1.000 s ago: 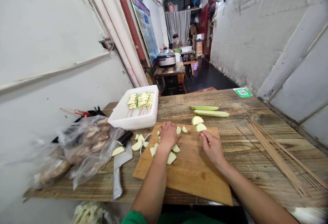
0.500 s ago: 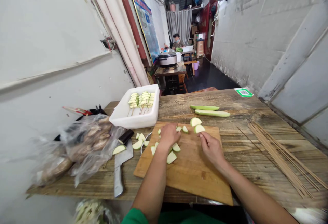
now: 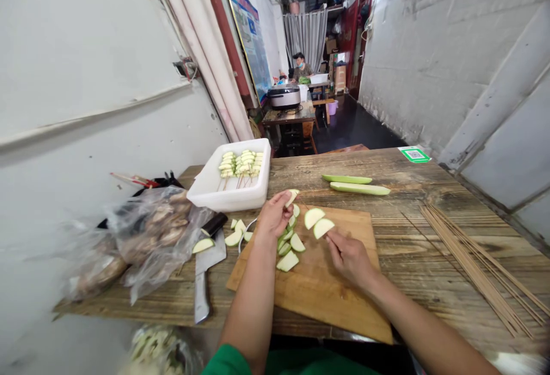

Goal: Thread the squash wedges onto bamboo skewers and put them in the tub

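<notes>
Between the thumb and fingers of my left hand (image 3: 275, 214) is a half-moon zucchini slice (image 3: 292, 197), raised over the far edge of the cutting board (image 3: 339, 289). My right hand (image 3: 353, 256) pinches a thin skewer, mostly hidden, that carries two zucchini slices (image 3: 323, 228). The skewer's tip points up and left toward the slice in my left hand, apart from it. Below my left hand, several loose zucchini slices (image 3: 287, 261) lie on the board.
A white tub (image 3: 227, 200) holds filled skewers. Left of the board lie a cleaver (image 3: 201, 292), cut pieces and a plastic bag of mushrooms (image 3: 161, 226). Two long zucchini pieces (image 3: 360, 189) rest behind; bare skewers (image 3: 472, 266) spread at right. Someone sits farther back.
My left hand has lifted a slice from the pile and moved up off the board. My right hand has shifted left and slightly down with the loaded skewer, bringing it closer.
</notes>
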`<state>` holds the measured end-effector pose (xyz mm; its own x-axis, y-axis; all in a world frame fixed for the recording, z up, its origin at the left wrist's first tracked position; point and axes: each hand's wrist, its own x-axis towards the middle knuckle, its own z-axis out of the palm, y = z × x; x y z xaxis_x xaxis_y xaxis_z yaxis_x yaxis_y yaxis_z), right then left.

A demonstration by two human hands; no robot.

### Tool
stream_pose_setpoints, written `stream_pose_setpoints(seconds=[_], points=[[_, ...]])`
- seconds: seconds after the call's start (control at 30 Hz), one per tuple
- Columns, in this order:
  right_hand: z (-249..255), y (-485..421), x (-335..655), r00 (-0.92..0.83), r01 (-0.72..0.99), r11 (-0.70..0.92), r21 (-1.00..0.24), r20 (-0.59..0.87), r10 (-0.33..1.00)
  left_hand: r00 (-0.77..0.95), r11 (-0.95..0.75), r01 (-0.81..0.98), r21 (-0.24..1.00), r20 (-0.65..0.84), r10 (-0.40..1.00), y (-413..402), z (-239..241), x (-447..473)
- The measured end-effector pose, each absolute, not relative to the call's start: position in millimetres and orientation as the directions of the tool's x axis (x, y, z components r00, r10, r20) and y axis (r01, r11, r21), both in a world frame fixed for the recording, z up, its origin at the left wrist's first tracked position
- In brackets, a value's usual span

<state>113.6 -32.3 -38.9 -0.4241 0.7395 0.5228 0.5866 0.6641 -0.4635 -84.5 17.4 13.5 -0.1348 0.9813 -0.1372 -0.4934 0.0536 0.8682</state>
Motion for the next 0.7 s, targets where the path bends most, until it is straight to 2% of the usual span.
stream_pose_setpoints(seconds=[0.1,0.2,0.47,0.7], points=[[-40.4,-35.8,112.0,-0.458,0.601,0.672,-0.434,0.502,0.733,-0.088,0.099,-0.634,0.767,-0.199,0.976,19.1,13.8,-87.1],[-42.1,-37.0,111.5,-0.474,0.616,0.668,-0.419,0.480,0.738,-0.034,0.155,-0.674,0.722,-0.241,0.970,19.8,13.5,-88.0],[-46.2,-37.1,111.8,-0.485,0.605,0.680,-0.415,0.485,0.728,-0.169,0.056,-0.638,0.768,-0.211,0.963,21.2,10.5,-87.3],[-47.0,-37.4,111.1,-0.499,0.588,0.693,-0.417,0.488,0.716,-0.117,0.084,-0.641,0.763,-0.205,0.972,21.5,11.7,-88.8]])
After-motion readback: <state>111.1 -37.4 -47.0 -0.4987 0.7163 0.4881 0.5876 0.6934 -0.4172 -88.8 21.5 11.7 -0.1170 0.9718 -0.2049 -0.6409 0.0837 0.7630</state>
